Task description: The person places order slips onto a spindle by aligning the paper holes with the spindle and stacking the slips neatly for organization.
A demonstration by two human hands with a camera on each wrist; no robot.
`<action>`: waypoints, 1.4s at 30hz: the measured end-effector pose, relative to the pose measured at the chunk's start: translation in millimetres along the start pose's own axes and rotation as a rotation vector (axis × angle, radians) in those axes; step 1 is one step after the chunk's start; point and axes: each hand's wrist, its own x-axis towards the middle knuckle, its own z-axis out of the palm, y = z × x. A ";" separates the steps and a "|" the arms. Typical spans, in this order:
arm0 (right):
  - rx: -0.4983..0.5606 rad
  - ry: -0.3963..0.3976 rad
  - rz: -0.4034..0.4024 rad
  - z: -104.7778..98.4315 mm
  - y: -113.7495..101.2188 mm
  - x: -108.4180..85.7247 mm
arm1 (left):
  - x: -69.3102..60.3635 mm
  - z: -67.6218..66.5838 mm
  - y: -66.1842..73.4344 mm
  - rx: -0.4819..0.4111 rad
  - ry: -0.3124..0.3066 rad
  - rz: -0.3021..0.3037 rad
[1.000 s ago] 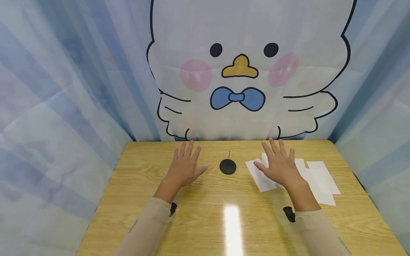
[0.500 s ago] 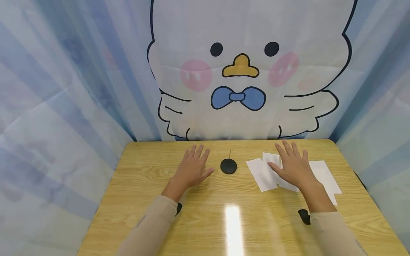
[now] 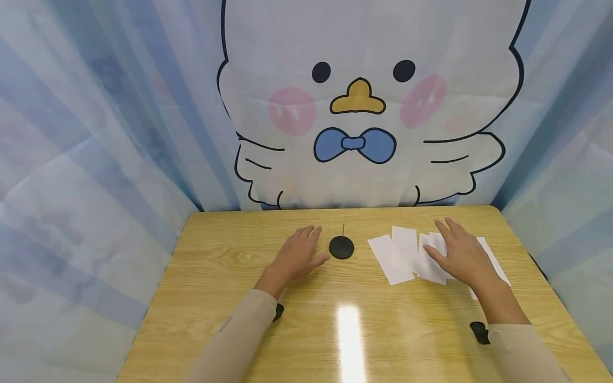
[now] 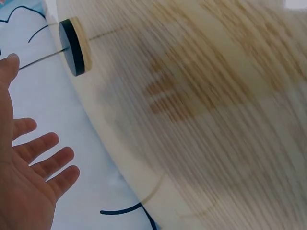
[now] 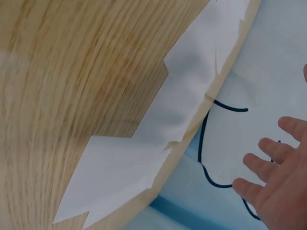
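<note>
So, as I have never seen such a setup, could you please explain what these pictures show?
There is no machine: the grip is a person's bare left hand and right hand. The head-worn camera looks forward and down at them over a wooden table. The other two pictures come from wrist cameras, each looking at that hand's work. On the table are a black disc with a thin rod, near the left hand, and white papers, partly hidden by the right hand. Neither hand holds anything.

Paper sheets (image 3: pixel 404 252) lie right of the disc (image 3: pixel 341 248) on the table (image 3: pixel 201 287).
</note>
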 end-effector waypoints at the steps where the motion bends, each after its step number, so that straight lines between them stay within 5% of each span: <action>1: 0.001 0.006 0.001 -0.5 3.0 -1.2 | 0.3 1.5 0.2 -0.021 0.002 0.000; 20: 0.237 -0.111 0.129 -10.1 67.2 -16.3 | 20.0 23.7 14.5 -0.297 0.017 -0.068; 32: 0.208 -0.099 0.205 -7.5 98.9 -33.9 | 33.1 36.7 20.6 -0.475 0.018 -0.166; 42: 0.228 -0.111 0.287 -0.1 117.8 -46.8 | 38.1 44.0 26.0 -0.475 0.068 -0.161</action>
